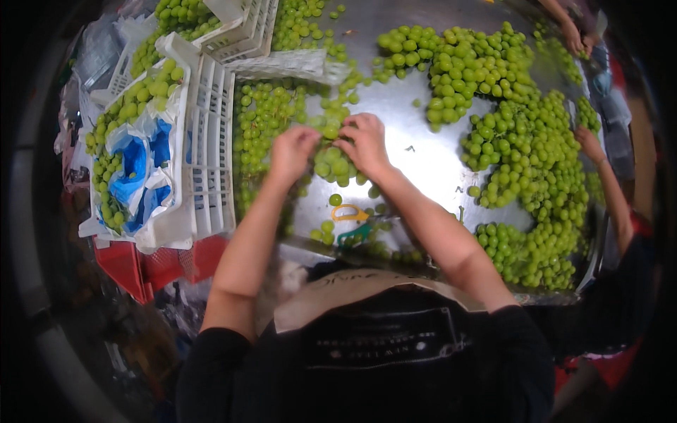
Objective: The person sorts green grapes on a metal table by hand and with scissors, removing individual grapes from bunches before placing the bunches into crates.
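On the metal table a small bunch of green grapes [335, 166] lies between my two hands. My right hand [364, 144] has its thumb and fingers bent in on the top of this bunch, closed on it. Across from it, my left hand [293, 149] is closed in a pinch beside the topmost grapes; whatever sits between its fingertips is too small to make out. Just below the bunch lie a yellow loop handle [349, 212] and a green handle [355, 235], which look like those of scissors. A few loose grapes [326, 229] rest near them.
Many grape bunches [536, 151] are heaped on the table's right. Loose grapes [261, 120] spread along a white crate [210, 148] at the left, which holds grapes and blue-and-white wrapping. A red crate [151, 264] is beneath. Other people's hands [591, 144] reach in at the right edge.
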The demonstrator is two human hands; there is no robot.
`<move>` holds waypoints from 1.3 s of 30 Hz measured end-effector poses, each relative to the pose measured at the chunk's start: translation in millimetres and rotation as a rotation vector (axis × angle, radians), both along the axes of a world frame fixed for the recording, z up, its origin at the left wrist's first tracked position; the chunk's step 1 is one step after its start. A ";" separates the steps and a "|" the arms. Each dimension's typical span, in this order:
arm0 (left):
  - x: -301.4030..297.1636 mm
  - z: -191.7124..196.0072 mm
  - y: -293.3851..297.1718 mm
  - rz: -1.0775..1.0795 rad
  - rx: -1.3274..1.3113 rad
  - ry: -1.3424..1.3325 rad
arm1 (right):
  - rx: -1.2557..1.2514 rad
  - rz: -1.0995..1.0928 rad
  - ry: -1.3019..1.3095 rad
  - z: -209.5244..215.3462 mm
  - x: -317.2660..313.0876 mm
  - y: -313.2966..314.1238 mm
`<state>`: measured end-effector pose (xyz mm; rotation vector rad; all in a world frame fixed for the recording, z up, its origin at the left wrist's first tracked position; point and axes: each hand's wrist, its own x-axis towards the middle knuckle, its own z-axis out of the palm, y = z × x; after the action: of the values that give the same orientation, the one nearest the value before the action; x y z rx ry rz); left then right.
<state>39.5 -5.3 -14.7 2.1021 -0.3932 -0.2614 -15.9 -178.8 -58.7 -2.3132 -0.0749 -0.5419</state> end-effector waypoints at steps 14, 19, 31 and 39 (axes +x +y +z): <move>-58.8 -11.6 11.9 0.126 -0.412 0.354 | 0.938 -0.004 0.279 49.2 -52.7 -58.6; -67.3 8.0 -17.2 0.027 -0.504 0.429 | 1.736 0.168 0.213 51.7 -82.9 -77.0; -88.6 101.4 -49.1 -0.243 -0.351 -0.263 | 1.915 0.205 0.058 121.2 -124.9 -64.3; -102.4 114.1 -49.4 -0.201 -0.362 -0.416 | 2.299 0.124 0.222 104.7 -127.1 -56.9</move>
<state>-62.9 -54.7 99.4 1.7508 -0.8363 0.1313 -143.0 -235.7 46.0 -0.0825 0.3400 -0.0282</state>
